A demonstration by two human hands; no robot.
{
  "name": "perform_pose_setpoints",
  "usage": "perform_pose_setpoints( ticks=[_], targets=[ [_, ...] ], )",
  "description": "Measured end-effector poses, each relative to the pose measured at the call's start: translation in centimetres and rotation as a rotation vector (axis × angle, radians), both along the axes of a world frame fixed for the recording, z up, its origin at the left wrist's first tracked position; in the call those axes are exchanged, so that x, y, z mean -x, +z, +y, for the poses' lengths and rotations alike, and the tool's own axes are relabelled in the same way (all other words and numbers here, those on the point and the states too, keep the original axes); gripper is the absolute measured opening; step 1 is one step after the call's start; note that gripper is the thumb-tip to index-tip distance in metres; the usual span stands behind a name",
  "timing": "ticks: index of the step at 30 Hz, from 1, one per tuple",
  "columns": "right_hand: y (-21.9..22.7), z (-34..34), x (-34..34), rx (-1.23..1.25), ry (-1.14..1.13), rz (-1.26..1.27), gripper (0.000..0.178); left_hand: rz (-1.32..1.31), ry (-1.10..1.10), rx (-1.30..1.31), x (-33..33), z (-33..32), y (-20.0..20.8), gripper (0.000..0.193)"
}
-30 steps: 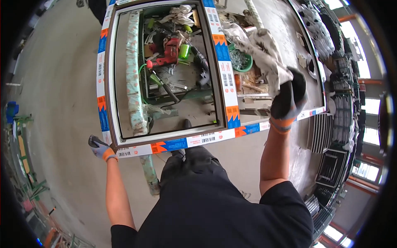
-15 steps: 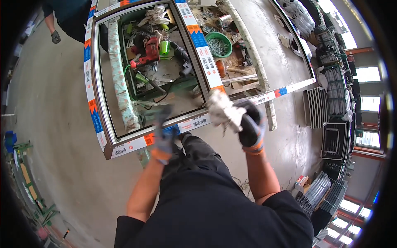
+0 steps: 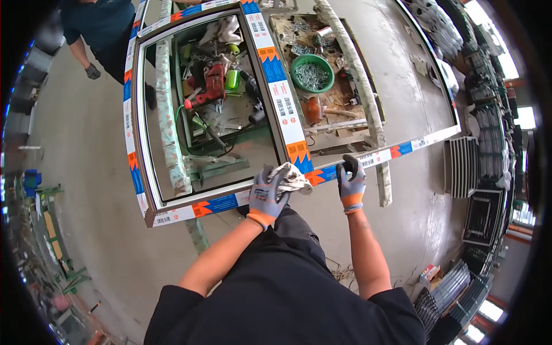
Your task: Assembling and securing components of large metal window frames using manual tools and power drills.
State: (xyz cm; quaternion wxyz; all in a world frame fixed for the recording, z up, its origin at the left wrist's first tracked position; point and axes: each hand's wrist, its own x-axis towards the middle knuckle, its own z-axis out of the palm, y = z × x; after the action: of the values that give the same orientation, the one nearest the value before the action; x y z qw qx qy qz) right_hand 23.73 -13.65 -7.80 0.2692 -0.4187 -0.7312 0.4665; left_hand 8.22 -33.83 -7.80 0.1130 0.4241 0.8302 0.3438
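Note:
A large window frame point(image 3: 221, 202) with dark and silver profiles and blue, orange and white protective tape lies in front of me. My left hand point(image 3: 268, 198), in a grey glove with an orange cuff, is closed on a crumpled white rag point(image 3: 295, 179) at the near rail, by the corner where the middle bar meets it. My right hand point(image 3: 351, 185), gloved alike, is over the near rail farther right. Its fingers are curved, with a gap between thumb and forefinger and nothing seen in them. Whether it touches the rail, I cannot tell.
Below the frame are painted support beams point(image 3: 171, 126), a red power drill point(image 3: 213, 86), a green bowl point(image 3: 312, 73) of screws and scattered tools. Another person point(image 3: 100, 34) stands at the far left. Racks of profiles point(image 3: 489, 138) line the right side.
The rag has passed from my right hand to my left. My left hand has moved right along the near rail, and my right hand has come down to the rail, without the rag.

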Motion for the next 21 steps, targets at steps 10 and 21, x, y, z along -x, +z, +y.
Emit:
perform_pose_setpoints(
  ticks=[10,21],
  targets=[
    [-6.7,8.9,0.8,-0.490,0.181,-0.500,0.039,-0.060,0.521,0.397,2.0,10.3,-10.9,0.075],
    [-5.8,9.6,0.8,-0.420,0.134,-0.637,0.038,-0.028,0.777,0.010,30.0,33.1,-14.4,0.064]
  ],
)
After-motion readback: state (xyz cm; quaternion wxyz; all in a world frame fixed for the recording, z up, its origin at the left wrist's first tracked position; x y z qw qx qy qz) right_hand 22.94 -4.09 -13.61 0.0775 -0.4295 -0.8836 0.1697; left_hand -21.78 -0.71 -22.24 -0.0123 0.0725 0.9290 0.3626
